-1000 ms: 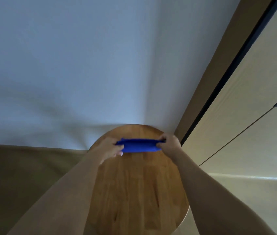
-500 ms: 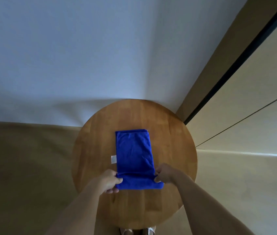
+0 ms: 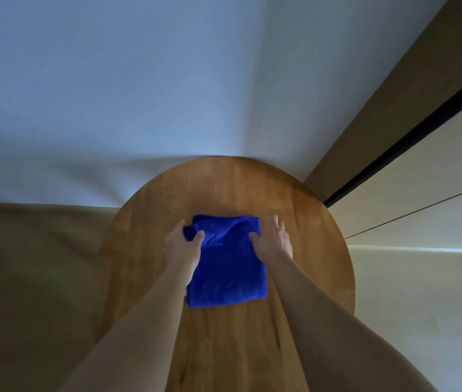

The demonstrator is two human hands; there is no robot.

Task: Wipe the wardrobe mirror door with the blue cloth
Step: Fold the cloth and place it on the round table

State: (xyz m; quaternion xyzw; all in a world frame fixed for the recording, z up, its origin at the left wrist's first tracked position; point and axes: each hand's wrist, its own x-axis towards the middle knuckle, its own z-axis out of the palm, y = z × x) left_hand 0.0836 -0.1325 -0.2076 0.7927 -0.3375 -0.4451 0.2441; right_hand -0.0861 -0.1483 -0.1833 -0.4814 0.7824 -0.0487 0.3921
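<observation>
A blue cloth (image 3: pixel 228 274) lies folded in half on a round wooden table (image 3: pixel 224 188). My left hand (image 3: pixel 180 247) pinches the far left corner of the cloth's upper layer between thumb and fingers. My right hand (image 3: pixel 273 240) rests at the cloth's far right corner, thumb on the fabric and fingers spread over the table. The wardrobe (image 3: pixel 410 171) with its dark door gap stands at the right; no mirror surface shows in this view.
A white wall (image 3: pixel 139 80) rises just behind the table. Beige floor (image 3: pixel 26 278) lies to the left and pale floor to the right of the table. The wardrobe side nearly touches the table's far right rim.
Both hands carried the cloth's near edge away from me over the far edge, folding it in half. The right hand's fingers have since spread apart.
</observation>
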